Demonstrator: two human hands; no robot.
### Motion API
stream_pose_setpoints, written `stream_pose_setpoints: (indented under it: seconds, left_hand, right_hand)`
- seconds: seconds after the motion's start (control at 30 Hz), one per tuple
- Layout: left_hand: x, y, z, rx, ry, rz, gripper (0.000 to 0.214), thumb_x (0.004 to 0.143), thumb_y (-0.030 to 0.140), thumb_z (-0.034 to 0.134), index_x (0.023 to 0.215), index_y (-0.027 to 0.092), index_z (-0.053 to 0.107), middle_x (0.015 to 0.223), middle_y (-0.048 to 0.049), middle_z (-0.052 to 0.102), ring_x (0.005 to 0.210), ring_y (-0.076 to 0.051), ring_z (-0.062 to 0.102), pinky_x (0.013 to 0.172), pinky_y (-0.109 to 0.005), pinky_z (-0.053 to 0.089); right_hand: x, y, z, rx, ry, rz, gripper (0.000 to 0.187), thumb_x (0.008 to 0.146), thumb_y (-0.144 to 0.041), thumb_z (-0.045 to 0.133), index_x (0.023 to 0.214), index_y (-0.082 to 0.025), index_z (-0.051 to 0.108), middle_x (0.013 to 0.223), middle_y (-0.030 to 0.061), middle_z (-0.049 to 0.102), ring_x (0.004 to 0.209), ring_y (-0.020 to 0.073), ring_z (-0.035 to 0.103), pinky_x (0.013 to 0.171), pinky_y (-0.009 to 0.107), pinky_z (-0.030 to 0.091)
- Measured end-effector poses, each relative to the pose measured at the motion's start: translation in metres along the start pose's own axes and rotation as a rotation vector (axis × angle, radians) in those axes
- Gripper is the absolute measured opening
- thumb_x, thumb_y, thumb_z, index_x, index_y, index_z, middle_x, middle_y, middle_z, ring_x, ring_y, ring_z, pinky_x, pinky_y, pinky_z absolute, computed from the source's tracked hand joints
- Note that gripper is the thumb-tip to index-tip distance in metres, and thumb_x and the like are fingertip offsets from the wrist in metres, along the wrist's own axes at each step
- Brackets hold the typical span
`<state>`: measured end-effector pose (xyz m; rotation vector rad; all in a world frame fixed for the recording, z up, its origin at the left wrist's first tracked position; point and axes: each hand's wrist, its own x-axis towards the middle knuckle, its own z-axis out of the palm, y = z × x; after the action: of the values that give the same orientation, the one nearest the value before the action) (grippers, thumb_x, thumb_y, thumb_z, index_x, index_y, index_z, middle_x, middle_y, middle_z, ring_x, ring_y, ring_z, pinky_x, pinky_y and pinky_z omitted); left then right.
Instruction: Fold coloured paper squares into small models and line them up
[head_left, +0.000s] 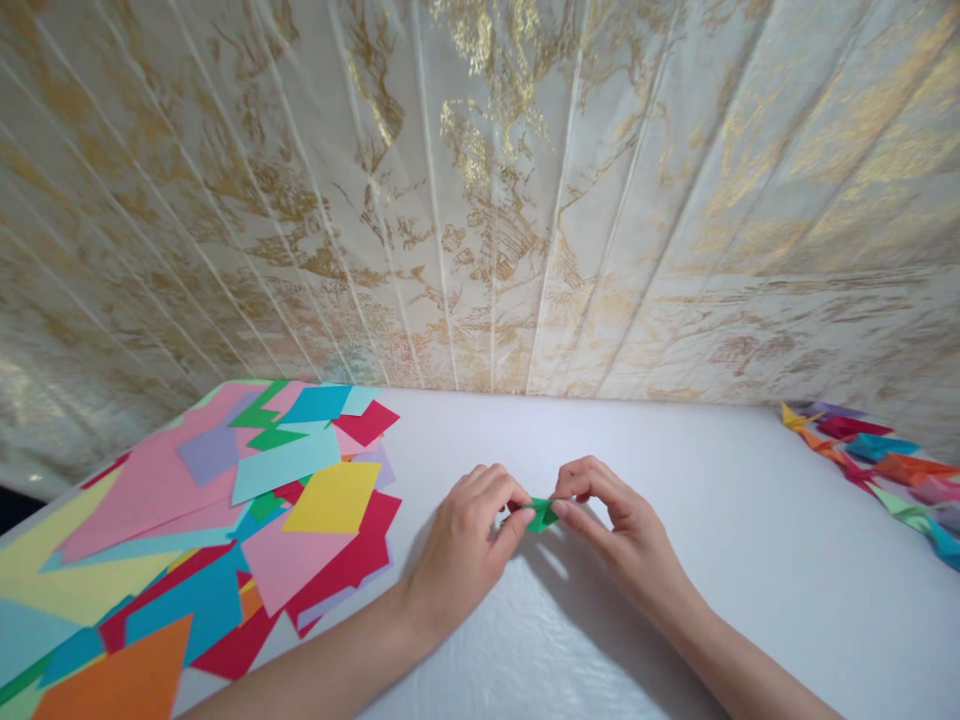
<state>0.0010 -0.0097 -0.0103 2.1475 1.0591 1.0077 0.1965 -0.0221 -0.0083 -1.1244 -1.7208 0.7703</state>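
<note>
A small folded piece of green paper [540,515] sits between my two hands, just above the white table [675,480]. My left hand [472,535] pinches its left end with thumb and curled fingers. My right hand [611,525] pinches its right end the same way. Most of the green paper is hidden by my fingertips.
A loose pile of coloured paper sheets [225,520] covers the table's left side, with a yellow square [334,497] on top. A row of folded coloured paper figures [877,455] lies at the right edge. A gold-patterned white wall [480,200] stands close behind the table.
</note>
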Motion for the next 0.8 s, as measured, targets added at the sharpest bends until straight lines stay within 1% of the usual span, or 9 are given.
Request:
stream_pose_setpoints:
  seconds: [0.17,0.23,0.27,0.33,0.37,0.43,0.53,0.67,0.8]
  left_hand:
    - [-0.004,0.0,0.005,0.023,-0.028,0.009,0.018,0.085,0.006,0.06,0.079,0.021,0.052,0.08,0.0021,0.056,0.079,-0.018,0.05,0.074,-0.031,0.033]
    - [-0.005,0.001,0.007,0.009,-0.024,0.001,0.017,0.084,0.007,0.059,0.079,0.021,0.051,0.08,0.0023,0.055,0.079,-0.018,0.05,0.074,-0.031,0.033]
    - [-0.006,0.001,0.007,-0.005,-0.014,-0.009,0.017,0.084,0.007,0.058,0.079,0.021,0.049,0.081,0.0022,0.054,0.079,-0.018,0.05,0.074,-0.03,0.034]
    - [-0.005,0.001,0.006,-0.042,0.018,-0.037,0.016,0.086,0.009,0.053,0.078,0.021,0.046,0.082,0.0016,0.053,0.078,-0.017,0.051,0.072,-0.029,0.036]
    - [-0.004,0.0,0.005,-0.062,0.036,-0.051,0.016,0.086,0.009,0.051,0.078,0.022,0.044,0.083,0.0012,0.052,0.077,-0.016,0.051,0.071,-0.028,0.037]
    - [-0.003,0.0,0.004,-0.104,0.062,-0.069,0.016,0.087,0.011,0.049,0.077,0.022,0.043,0.083,0.0009,0.053,0.077,-0.016,0.051,0.071,-0.028,0.038]
    - [-0.002,0.0,0.004,-0.166,0.069,-0.085,0.016,0.087,0.013,0.05,0.076,0.022,0.043,0.083,0.001,0.055,0.078,-0.015,0.052,0.073,-0.027,0.039]
    - [-0.004,0.003,0.006,-0.24,0.058,-0.123,0.015,0.088,0.016,0.053,0.075,0.022,0.046,0.083,0.0014,0.058,0.079,-0.015,0.053,0.076,-0.027,0.041]
    - [-0.006,0.007,0.006,-0.294,0.028,-0.17,0.011,0.088,0.019,0.054,0.078,0.021,0.051,0.08,0.0027,0.059,0.078,-0.015,0.053,0.076,-0.026,0.041]
  right_hand:
    - [-0.001,-0.002,-0.002,-0.026,-0.031,-0.007,0.019,0.092,-0.032,0.063,0.075,-0.024,0.066,0.079,0.0002,0.062,0.084,0.0211,0.055,0.085,0.036,0.038]
    - [-0.001,-0.001,0.0,-0.034,-0.01,-0.002,0.014,0.091,-0.033,0.063,0.081,-0.025,0.068,0.088,0.0018,0.064,0.09,0.0222,0.055,0.088,0.037,0.038]
    - [-0.001,-0.001,0.002,-0.019,0.028,0.026,0.011,0.09,-0.035,0.064,0.088,-0.025,0.068,0.095,0.0028,0.064,0.092,0.0226,0.055,0.088,0.038,0.039]
    - [-0.002,-0.001,0.005,0.033,0.106,0.134,0.022,0.085,-0.041,0.067,0.1,-0.025,0.064,0.103,0.0046,0.062,0.092,0.0232,0.055,0.085,0.038,0.042]
    - [-0.002,-0.002,0.007,0.057,0.112,0.196,0.028,0.083,-0.043,0.069,0.102,-0.024,0.062,0.102,0.0048,0.062,0.09,0.0231,0.055,0.083,0.038,0.044]
    - [-0.003,-0.004,0.01,0.083,0.042,0.267,0.028,0.082,-0.045,0.069,0.096,-0.022,0.062,0.092,0.0039,0.063,0.084,0.0228,0.055,0.08,0.037,0.044]
    - [-0.004,-0.008,0.013,0.082,-0.065,0.226,0.019,0.085,-0.041,0.064,0.085,-0.022,0.065,0.087,0.0036,0.064,0.083,0.0226,0.054,0.08,0.038,0.042]
    - [-0.004,-0.01,0.014,0.078,-0.05,0.161,0.018,0.089,-0.036,0.057,0.083,-0.023,0.068,0.087,0.0041,0.066,0.083,0.0221,0.056,0.079,0.037,0.041]
    - [-0.004,-0.006,0.011,0.079,-0.016,0.164,0.019,0.089,-0.036,0.06,0.078,-0.022,0.069,0.083,0.0029,0.065,0.08,0.0206,0.057,0.077,0.034,0.042]
